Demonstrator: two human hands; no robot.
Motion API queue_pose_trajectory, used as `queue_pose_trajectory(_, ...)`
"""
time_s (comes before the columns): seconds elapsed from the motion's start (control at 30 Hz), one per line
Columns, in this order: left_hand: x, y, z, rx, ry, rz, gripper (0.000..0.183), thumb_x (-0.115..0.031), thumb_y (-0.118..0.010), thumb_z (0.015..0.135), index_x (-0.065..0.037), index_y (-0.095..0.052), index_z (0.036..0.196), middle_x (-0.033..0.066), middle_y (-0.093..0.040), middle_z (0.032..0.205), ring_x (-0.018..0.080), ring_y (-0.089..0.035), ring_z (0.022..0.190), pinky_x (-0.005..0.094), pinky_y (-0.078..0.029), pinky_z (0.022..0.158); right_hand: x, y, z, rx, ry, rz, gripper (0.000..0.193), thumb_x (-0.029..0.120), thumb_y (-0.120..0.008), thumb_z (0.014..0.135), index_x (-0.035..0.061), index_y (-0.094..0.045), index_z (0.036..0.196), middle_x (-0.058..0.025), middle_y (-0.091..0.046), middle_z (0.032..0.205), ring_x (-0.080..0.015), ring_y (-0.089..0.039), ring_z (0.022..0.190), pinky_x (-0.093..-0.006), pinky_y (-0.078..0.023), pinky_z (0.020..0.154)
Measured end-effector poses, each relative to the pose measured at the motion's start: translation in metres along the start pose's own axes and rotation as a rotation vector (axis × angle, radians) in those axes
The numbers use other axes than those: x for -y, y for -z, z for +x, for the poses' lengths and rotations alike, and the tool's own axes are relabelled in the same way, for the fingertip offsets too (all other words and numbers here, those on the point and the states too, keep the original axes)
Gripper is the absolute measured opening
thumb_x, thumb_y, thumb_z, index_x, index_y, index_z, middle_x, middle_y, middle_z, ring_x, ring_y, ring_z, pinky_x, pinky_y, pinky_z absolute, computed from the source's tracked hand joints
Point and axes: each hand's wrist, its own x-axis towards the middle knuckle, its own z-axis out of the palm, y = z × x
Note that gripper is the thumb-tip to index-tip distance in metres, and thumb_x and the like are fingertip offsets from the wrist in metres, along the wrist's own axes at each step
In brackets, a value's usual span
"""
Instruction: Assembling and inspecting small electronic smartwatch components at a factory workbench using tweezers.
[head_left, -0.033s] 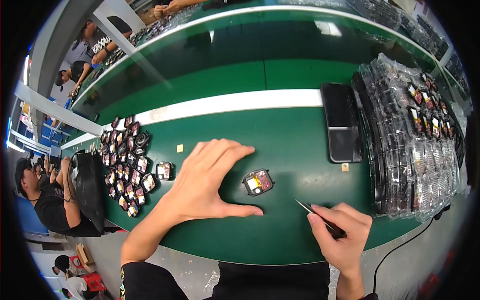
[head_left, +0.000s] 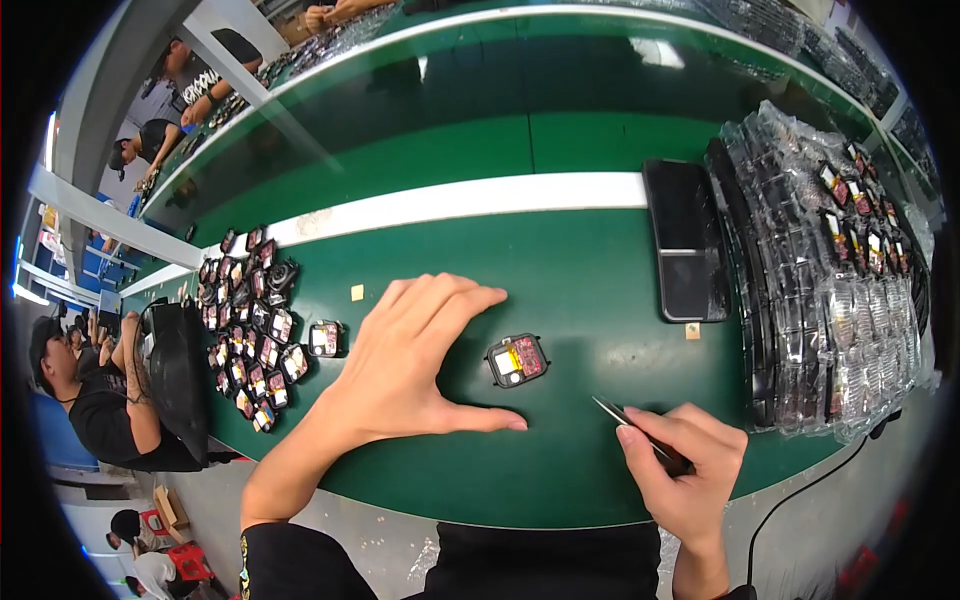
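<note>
A square black watch case (head_left: 517, 360), its inside showing a red circuit board, a white and yellow patch and a small round white part, lies on the green tabletop (head_left: 540, 465). My left hand (head_left: 415, 350) is spread around its left side, thumb and forefinger wide apart, and does not touch it. In my right hand (head_left: 690, 450) is a pair of tweezers (head_left: 640, 428), gripped between thumb and fingers. Their pale, pointed tips aim up and left, a short way to the lower right of the watch case and apart from it.
Several similar watch cases (head_left: 262, 335) are heaped at the left, one (head_left: 325, 339) just beside them. A black two-part tray (head_left: 690, 245) lies at the back right, next to stacked clear plastic trays (head_left: 830, 300). Small tan squares (head_left: 357, 293) lie about. A co-worker (head_left: 110, 400) sits at the left.
</note>
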Motion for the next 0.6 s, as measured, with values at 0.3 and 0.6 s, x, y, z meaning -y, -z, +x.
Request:
queue_pose_trajectory(0.3,0.013,-0.016,-0.006,0.024,0.014,-0.061,0.054,-0.026,-0.101,0.076,-0.005,-0.080,0.121,0.0087,-0.070,0.116,0.0294,-0.067,0.103,0.0411,-0.048,0.092,-0.007,-0.004,0.000,0.011,0.015,-0.018,0.020,-0.004,-0.089,0.084,-0.0014,-0.087,0.104,-0.0032,-0.070,0.070,-0.0068,-0.057,0.050,-0.0235,-0.037,0.044)
queue_pose_trajectory(0.6,-0.007,-0.022,-0.009,0.168,-0.068,-0.317,0.056,-0.027,-0.103,0.075,-0.007,-0.082,0.122,0.0048,-0.080,0.105,0.0230,-0.074,0.096,0.0376,-0.048,0.094,-0.011,0.004,-0.001,0.102,-0.007,0.133,0.021,-0.005,-0.090,0.084,-0.0029,-0.086,0.104,-0.0032,-0.066,0.067,-0.0061,-0.051,0.049,-0.0237,-0.034,0.046)
